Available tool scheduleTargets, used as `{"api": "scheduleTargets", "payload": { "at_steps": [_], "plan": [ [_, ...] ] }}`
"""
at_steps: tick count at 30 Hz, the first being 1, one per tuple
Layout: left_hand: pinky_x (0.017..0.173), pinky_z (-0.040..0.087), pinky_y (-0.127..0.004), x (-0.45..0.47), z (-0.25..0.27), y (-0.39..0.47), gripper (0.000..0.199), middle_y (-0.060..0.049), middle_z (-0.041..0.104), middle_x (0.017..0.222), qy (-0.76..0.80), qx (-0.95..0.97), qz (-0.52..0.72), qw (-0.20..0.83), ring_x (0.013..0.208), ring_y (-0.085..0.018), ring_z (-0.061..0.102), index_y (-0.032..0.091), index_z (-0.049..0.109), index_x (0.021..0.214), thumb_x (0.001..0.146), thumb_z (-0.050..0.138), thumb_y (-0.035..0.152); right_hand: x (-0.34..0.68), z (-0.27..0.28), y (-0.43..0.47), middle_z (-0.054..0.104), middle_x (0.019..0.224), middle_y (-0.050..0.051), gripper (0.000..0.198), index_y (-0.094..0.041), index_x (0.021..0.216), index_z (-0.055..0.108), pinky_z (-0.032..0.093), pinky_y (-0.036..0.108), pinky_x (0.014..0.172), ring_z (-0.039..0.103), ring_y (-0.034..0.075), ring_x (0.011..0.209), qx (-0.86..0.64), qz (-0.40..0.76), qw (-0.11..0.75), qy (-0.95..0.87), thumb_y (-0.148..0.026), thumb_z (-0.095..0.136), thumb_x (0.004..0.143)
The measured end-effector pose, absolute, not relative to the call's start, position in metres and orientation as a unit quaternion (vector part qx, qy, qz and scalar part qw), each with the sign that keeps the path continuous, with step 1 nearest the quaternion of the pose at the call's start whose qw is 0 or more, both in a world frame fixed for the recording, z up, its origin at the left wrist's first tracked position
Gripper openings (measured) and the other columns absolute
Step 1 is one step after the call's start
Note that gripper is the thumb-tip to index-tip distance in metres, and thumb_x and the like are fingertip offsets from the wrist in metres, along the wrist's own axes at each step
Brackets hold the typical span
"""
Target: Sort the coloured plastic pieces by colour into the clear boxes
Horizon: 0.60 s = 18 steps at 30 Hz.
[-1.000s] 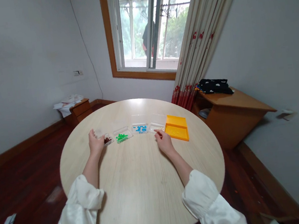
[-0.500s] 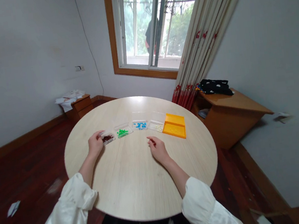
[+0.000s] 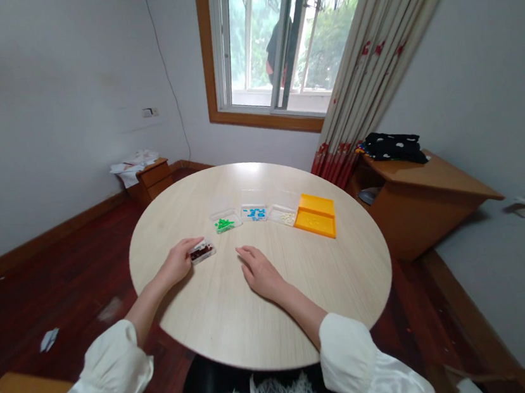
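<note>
My left hand (image 3: 178, 261) is closed on the edge of a small clear plastic box (image 3: 204, 253) of dark reddish-brown pieces, which sits on the round table (image 3: 239, 314). My thumb and fingers partly cover it, and I cannot tell whether its lid is shut. To the right, my right hand (image 3: 263, 274) holds nothing, its fingers extended and a little apart, low over the tabletop. Beyond both hands stand a clear box of green pieces (image 3: 224, 224), one of blue pieces (image 3: 255, 213) and one of cream-white pieces (image 3: 286, 217). At the row's right end lies an opened yellow case (image 3: 316, 223).
A wooden cabinet (image 3: 429, 195) with black patterned cloth (image 3: 393, 147) stands right of the table. Behind are a curtain (image 3: 383, 48) and a window (image 3: 282, 41), with a person partly visible outside. A small wooden stand (image 3: 155, 178) bearing papers is at the back left.
My left hand has drawn the box of dark pieces nearer to me, away from the row. My right hand has moved left toward it, and its fingers have straightened.
</note>
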<state>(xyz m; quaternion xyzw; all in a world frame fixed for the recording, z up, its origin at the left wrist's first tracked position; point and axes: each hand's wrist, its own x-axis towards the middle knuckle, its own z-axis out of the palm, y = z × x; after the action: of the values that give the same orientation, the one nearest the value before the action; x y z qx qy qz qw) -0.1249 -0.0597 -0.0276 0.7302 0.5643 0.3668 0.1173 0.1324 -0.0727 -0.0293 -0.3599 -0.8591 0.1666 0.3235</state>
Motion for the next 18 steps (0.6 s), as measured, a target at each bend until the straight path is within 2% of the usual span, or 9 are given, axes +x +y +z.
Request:
{"api": "scheduleTargets", "payload": {
  "at_steps": [4, 6, 9, 13, 18],
  "plan": [
    [0.096, 0.043, -0.038, -0.123, -0.027, -0.069, 0.061, -0.01, 0.061, 0.116, 0.558, 0.754, 0.321, 0.13, 0.106, -0.02, 0.057, 0.013, 0.057, 0.119, 0.063, 0.035, 0.002, 0.107, -0.027, -0.069, 0.037, 0.137, 0.015, 0.063, -0.021, 0.141, 0.028, 0.035, 0.045, 0.105, 0.034, 0.024, 0.129, -0.332, 0.164, 0.318, -0.873, -0.014, 0.05, 0.082],
    [0.098, 0.041, -0.038, -0.122, -0.03, -0.071, 0.066, -0.01, 0.058, 0.119, 0.556, 0.761, 0.305, 0.134, 0.11, -0.02, 0.054, 0.014, 0.054, 0.122, 0.06, 0.035, -0.001, 0.093, -0.026, -0.068, 0.034, 0.14, 0.016, 0.065, -0.021, 0.141, 0.026, 0.034, 0.046, 0.105, 0.032, 0.025, 0.131, -0.314, 0.165, 0.306, -0.883, -0.014, 0.052, 0.082],
    [0.101, 0.038, -0.039, -0.122, -0.036, -0.072, 0.07, -0.01, 0.056, 0.123, 0.545, 0.77, 0.3, 0.141, 0.115, -0.02, 0.051, 0.013, 0.05, 0.125, 0.059, 0.036, -0.002, 0.075, -0.026, -0.068, 0.036, 0.14, 0.018, 0.06, -0.018, 0.14, 0.031, 0.035, 0.043, 0.105, 0.034, 0.024, 0.131, -0.296, 0.165, 0.288, -0.896, -0.014, 0.05, 0.083],
    [0.103, 0.036, -0.042, -0.12, -0.038, -0.075, 0.065, -0.013, 0.055, 0.125, 0.527, 0.766, 0.327, 0.167, 0.116, -0.021, 0.049, 0.011, 0.049, 0.125, 0.063, 0.035, 0.0, 0.067, -0.029, -0.068, 0.041, 0.136, 0.017, 0.053, -0.017, 0.136, 0.037, 0.037, 0.042, 0.104, 0.038, 0.023, 0.128, -0.3, 0.156, 0.301, -0.892, -0.012, 0.046, 0.085],
    [0.104, 0.035, -0.042, -0.118, -0.028, -0.085, 0.057, -0.012, 0.052, 0.129, 0.511, 0.732, 0.364, 0.264, 0.119, -0.021, 0.048, 0.015, 0.046, 0.128, 0.071, 0.043, 0.013, 0.069, -0.032, -0.066, 0.044, 0.133, 0.017, 0.046, -0.016, 0.132, 0.042, 0.04, 0.041, 0.103, 0.042, 0.022, 0.125, -0.31, 0.149, 0.309, -0.887, -0.014, 0.045, 0.086]
  ]
}}
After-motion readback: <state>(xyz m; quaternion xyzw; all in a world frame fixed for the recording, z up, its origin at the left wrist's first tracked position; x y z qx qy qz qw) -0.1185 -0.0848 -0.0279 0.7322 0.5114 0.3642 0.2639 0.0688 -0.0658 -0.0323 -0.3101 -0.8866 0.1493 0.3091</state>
